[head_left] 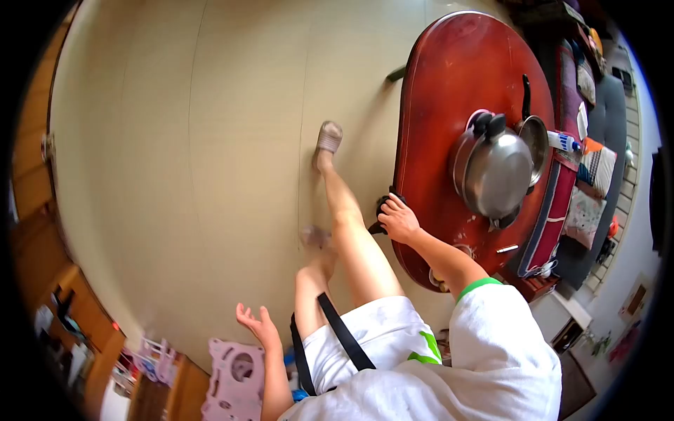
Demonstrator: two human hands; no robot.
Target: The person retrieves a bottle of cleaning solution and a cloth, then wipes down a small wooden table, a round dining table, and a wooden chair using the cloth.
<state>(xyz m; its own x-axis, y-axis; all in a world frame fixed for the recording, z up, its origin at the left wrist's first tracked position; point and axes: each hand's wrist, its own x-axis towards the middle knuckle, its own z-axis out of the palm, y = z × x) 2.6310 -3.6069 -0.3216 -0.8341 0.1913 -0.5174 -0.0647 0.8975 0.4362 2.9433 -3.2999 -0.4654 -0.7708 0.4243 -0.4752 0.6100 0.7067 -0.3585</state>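
At the left edge of the red oval table (449, 91), my right hand (398, 219) has its fingers wrapped over a dark object (382, 205) that I cannot make out. My left hand (258, 324) hangs over the floor beside my leg, fingers spread and holding nothing. On the table, right of my right hand, stands a large steel pot (497, 175) with black handles. A steel pan (535, 144) with a long black handle lies just behind it.
A sofa with cushions (597, 168) lies beyond the table. A white-and-blue bottle or pack (562, 142) is at the table's far edge. A pink panel (235, 379) stands at the lower left, near wooden shelving (91, 337). My slippered foot (329, 137) is on the tiled floor (239, 140).
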